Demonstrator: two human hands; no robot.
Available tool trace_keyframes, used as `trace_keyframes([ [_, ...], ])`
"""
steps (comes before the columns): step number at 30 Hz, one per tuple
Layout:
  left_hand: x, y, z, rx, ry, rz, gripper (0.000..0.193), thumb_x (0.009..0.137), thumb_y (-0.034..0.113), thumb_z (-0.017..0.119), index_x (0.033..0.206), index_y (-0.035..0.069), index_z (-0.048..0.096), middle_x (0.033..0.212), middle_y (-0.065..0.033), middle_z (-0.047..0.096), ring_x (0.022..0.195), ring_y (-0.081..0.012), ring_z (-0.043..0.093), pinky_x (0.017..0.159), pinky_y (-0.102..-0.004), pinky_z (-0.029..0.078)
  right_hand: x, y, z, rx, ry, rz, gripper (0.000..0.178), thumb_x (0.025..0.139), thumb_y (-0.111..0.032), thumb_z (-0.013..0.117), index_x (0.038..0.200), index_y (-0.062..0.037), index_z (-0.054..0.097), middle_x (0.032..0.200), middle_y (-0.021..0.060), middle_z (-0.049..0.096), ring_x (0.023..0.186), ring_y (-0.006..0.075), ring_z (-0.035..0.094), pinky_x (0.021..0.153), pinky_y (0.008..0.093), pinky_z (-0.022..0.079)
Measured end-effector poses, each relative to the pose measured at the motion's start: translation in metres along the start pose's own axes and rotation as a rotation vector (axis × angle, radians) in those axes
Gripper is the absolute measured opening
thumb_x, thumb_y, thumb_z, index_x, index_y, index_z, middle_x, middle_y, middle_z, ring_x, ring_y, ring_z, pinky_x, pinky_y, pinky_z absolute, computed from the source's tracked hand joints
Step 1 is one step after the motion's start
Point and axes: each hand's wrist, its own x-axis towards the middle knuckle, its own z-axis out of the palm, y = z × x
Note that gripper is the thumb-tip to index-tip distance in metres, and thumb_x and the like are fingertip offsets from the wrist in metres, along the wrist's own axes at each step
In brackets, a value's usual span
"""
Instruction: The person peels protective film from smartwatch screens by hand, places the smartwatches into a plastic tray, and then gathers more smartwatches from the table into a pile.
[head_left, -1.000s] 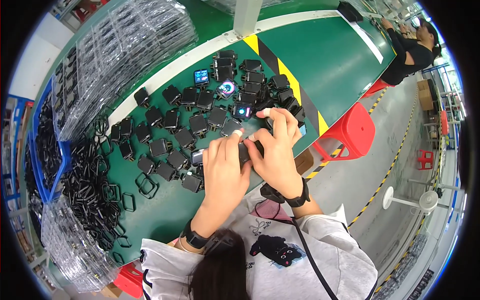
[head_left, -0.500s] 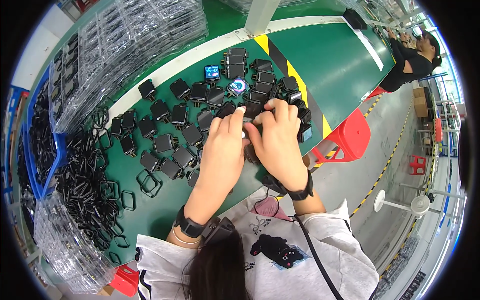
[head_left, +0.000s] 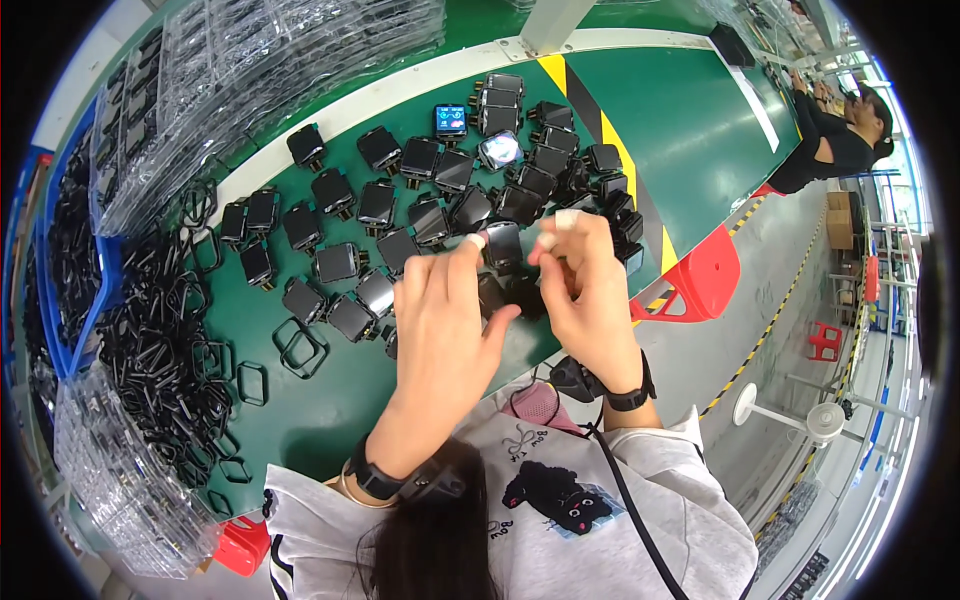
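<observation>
My left hand (head_left: 445,315) is over the near middle of the green table, its thumb spread away from the fingers. Its white-covered index fingertip is beside the left edge of a dark square watch case (head_left: 503,246). On the other side of that case, my right hand (head_left: 588,285) has bent fingers, apart from the thumb, with white coverings on some tips. Nothing shows clearly in either hand. Many similar watch cases lie around and beyond them; one has a lit blue screen (head_left: 451,121) and another a bright whitish screen (head_left: 500,150). Some cases below my hands are partly hidden.
Loose black square frames (head_left: 165,390) are heaped at the left, beside a blue bin (head_left: 105,290). Clear plastic trays (head_left: 270,70) are stacked at the far left. Yellow-black tape (head_left: 610,145) crosses the table. A red stool (head_left: 705,275) stands at right; a person (head_left: 845,135) sits farther off.
My hands have drawn apart from their close hold, revealing the dark watch case between them. My left thumb has spread outward. The round lit display has turned whitish, and the whole view has shifted slightly.
</observation>
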Motion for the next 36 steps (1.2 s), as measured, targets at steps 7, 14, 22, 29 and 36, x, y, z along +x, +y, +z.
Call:
trace_keyframes([
  [7, -0.016, -0.011, 0.000, -0.025, -0.013, -0.033, 0.068, 0.062, 0.007, 0.081, 0.123, 0.005, 0.049, 0.102, -0.0042, 0.063, 0.099, -0.0265, 0.051, 0.084, -0.0405, 0.036, -0.005, -0.007, 0.007, -0.369, -0.162, -0.256, 0.011, 0.084, 0.001, 0.059, 0.095, -0.0004, 0.060, 0.085, 0.0134, 0.060, 0.074, 0.0295, 0.059, 0.063, 0.0348, 0.047],
  [14, -0.022, -0.015, -0.009, -0.020, 0.003, 0.064, 0.074, 0.060, 0.003, 0.078, 0.126, 0.002, 0.045, 0.112, -0.0098, 0.059, 0.104, -0.0276, 0.049, 0.085, -0.0417, 0.034, -0.013, -0.014, 0.014, -0.342, -0.169, -0.167, 0.017, 0.074, -0.003, 0.073, 0.088, -0.0033, 0.063, 0.074, 0.0074, 0.056, 0.055, 0.0178, 0.049, 0.048, 0.0294, 0.039],
  [22, -0.029, -0.018, -0.008, 0.018, -0.073, 0.092, 0.073, 0.067, 0.004, 0.071, 0.134, 0.003, 0.043, 0.109, -0.0081, 0.057, 0.111, -0.0256, 0.047, 0.090, -0.0422, 0.030, -0.036, -0.017, 0.023, -0.680, -0.246, -0.230, 0.025, 0.071, -0.005, 0.073, 0.094, -0.0040, 0.062, 0.097, 0.0089, 0.056, 0.069, 0.0252, 0.063, 0.054, 0.0351, 0.052],
  [29, -0.030, -0.019, 0.004, 0.053, 0.022, 0.090, 0.069, 0.068, 0.006, 0.072, 0.132, 0.005, 0.045, 0.111, -0.0071, 0.056, 0.111, -0.0239, 0.048, 0.090, -0.0426, 0.030, -0.049, 0.004, 0.033, -0.569, -0.086, -0.253, 0.024, 0.073, 0.001, 0.069, 0.095, -0.0013, 0.059, 0.094, 0.0112, 0.057, 0.067, 0.0278, 0.062, 0.054, 0.0349, 0.050],
  [36, -0.031, -0.016, 0.016, 0.088, 0.116, 0.082, 0.069, 0.062, 0.006, 0.077, 0.123, 0.005, 0.047, 0.116, -0.0025, 0.063, 0.107, -0.0236, 0.051, 0.090, -0.0413, 0.031, -0.037, 0.008, 0.027, -0.315, -0.018, -0.226, 0.013, 0.083, 0.009, 0.054, 0.091, 0.0012, 0.047, 0.095, 0.0129, 0.060, 0.059, 0.0162, 0.056, 0.051, 0.0251, 0.045],
])
